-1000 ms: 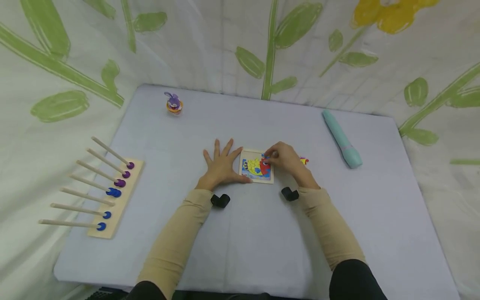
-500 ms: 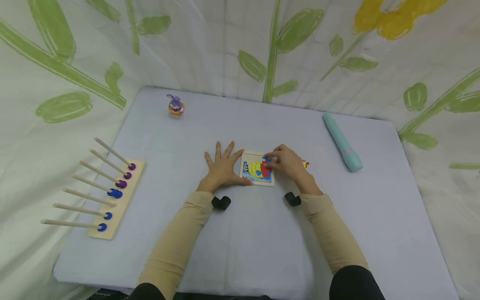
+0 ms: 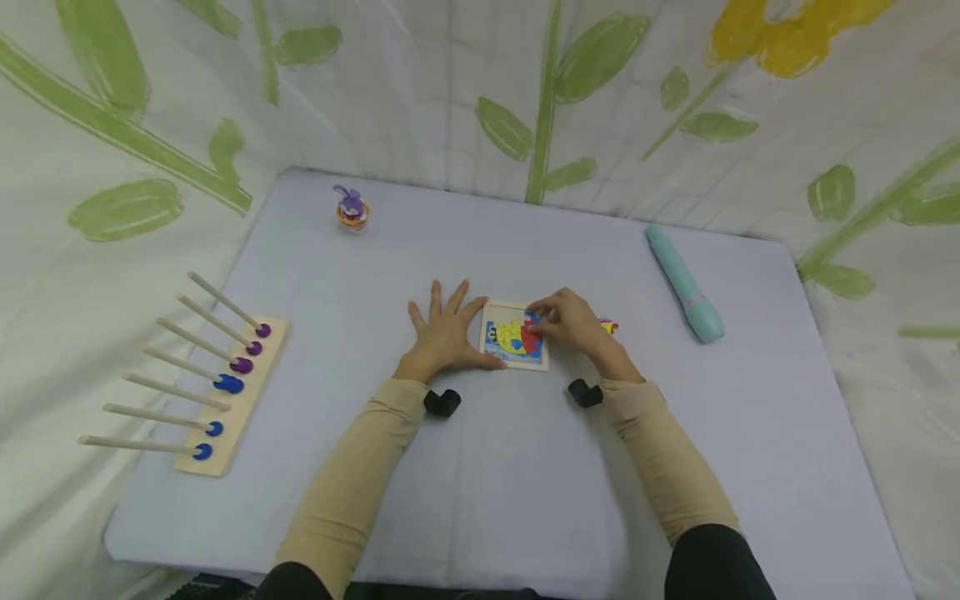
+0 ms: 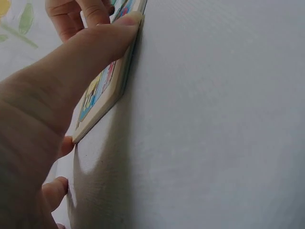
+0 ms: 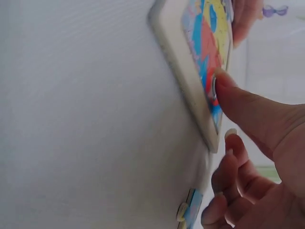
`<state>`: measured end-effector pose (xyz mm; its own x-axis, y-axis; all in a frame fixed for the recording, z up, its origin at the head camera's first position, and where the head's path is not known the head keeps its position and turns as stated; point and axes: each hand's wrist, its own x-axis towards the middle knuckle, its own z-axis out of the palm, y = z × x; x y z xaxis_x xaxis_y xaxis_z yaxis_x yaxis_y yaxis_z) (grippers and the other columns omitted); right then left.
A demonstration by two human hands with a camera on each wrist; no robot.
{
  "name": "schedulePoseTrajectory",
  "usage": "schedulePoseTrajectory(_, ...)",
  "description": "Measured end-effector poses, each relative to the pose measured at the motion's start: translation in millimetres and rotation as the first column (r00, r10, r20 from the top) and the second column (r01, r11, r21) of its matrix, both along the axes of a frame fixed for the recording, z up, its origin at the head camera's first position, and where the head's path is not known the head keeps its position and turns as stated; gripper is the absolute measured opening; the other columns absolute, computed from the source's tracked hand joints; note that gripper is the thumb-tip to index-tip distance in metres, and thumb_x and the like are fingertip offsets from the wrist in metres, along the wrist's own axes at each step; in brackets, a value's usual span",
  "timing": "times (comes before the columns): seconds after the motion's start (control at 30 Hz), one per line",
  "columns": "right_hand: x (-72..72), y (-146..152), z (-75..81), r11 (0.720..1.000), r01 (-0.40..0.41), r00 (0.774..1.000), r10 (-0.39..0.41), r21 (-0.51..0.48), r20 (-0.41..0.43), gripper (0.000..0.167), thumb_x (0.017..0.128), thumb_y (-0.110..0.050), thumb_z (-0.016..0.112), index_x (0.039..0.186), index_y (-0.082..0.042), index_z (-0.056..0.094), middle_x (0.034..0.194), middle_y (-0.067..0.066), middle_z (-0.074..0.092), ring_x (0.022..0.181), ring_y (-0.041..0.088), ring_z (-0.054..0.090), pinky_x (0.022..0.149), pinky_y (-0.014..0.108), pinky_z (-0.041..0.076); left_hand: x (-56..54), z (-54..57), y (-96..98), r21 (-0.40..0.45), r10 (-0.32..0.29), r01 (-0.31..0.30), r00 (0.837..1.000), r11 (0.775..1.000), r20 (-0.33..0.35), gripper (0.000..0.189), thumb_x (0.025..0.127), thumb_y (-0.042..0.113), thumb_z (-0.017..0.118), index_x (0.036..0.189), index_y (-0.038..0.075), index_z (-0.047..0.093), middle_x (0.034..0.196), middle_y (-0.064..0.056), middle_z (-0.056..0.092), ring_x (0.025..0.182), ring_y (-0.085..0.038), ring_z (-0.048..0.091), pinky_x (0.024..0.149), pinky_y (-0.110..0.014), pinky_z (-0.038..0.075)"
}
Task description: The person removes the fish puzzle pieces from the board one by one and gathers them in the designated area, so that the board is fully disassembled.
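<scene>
A small wooden-framed jigsaw puzzle (image 3: 514,364) with a yellow, red and blue picture lies mid-table. My left hand (image 3: 444,337) spreads its straight fingers at its left side. The left thumb (image 4: 125,26) rests along the frame's near edge, and a fingertip touches the far left corner. Over the picture's right part is my right hand (image 3: 573,321), thumb and index finger at a red and blue puzzle piece (image 5: 213,90). Its other fingers curl beside the frame; the index fingertip is hidden behind the thumb in the right wrist view. A loose puzzle piece (image 5: 193,210) lies right of the frame.
On the left stands a wooden peg board (image 3: 232,425) with tall rods and blue and purple beads. A purple rabbit toy (image 3: 351,208) sits at the back left. A mint-green tapered object (image 3: 684,283) lies at the back right.
The right hand shifts slightly over the puzzle's right side, fingers staying at the piece. The left hand keeps its place on the frame. The whole head view has shifted slightly.
</scene>
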<state>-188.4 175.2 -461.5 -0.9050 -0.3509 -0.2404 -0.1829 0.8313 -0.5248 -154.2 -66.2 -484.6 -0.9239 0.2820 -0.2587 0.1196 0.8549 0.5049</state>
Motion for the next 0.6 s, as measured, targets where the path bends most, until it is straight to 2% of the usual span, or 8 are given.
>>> schedulePoseTrajectory(0.1,-1.6,-0.2,0.0,1.000,0.011,1.000,-0.011,-0.012,0.004,0.038,0.092,-0.025,0.079,0.125,-0.006,0.074,0.124,0.020,0.058,0.101,0.029,0.052,0.083,0.035,0.042,0.3,-0.6,0.6,0.002,-0.004,0.004,1.000,1.000,-0.004,0.118,0.067,0.069,0.086,0.163,0.027,0.033,0.178,-0.007,0.003,0.159,-0.049,-0.018,0.116,-0.084,-0.009)
schedulePoseTrajectory(0.2,-2.6,-0.4,0.8,1.000,0.004,1.000,-0.004,-0.014,0.004,0.038,0.092,-0.025,0.079,0.124,-0.005,0.074,0.131,0.023,0.057,0.110,0.033,0.053,0.093,0.044,0.046,0.1,-0.7,0.8,-0.002,-0.001,0.001,1.000,1.000,-0.005,0.118,0.067,0.069,0.086,0.163,0.027,0.032,0.178,-0.007,0.003,0.159,-0.048,-0.019,0.116,-0.084,-0.009)
schedulePoseTrajectory(0.33,-3.8,-1.2,3.0,1.000,-0.023,1.000,0.022,-0.013,-0.022,0.037,0.093,-0.022,0.078,0.124,-0.004,0.073,0.135,0.024,0.060,0.121,0.039,0.055,0.106,0.053,0.045,0.0,-0.5,0.5,-0.009,-0.001,0.001,1.000,1.000,-0.010,0.118,0.067,0.069,0.086,0.163,0.027,0.032,0.178,-0.007,0.002,0.159,-0.048,-0.019,0.116,-0.084,-0.008)
schedulePoseTrajectory(0.43,-4.4,-1.4,4.2,0.999,-0.023,0.999,0.023,-0.027,-0.032,0.035,0.093,-0.020,0.078,0.123,-0.002,0.073,0.133,0.023,0.066,0.122,0.039,0.058,0.107,0.053,0.047,0.1,0.1,0.3,-0.008,-0.006,0.006,1.000,1.000,-0.012,0.117,0.068,0.068,0.086,0.163,0.027,0.032,0.178,-0.008,0.002,0.159,-0.049,-0.019,0.116,-0.084,-0.007)
schedulePoseTrajectory(0.6,-3.1,-2.9,6.5,0.998,-0.007,1.000,0.005,-0.062,-0.021,0.036,0.093,-0.014,0.077,0.126,-0.001,0.071,0.128,0.020,0.070,0.116,0.036,0.066,0.102,0.050,0.053,0.1,0.8,0.2,-0.013,-0.007,0.007,1.000,1.000,-0.003,0.117,0.069,0.068,0.086,0.163,0.027,0.031,0.178,-0.007,0.001,0.159,-0.048,-0.021,0.116,-0.084,-0.008)
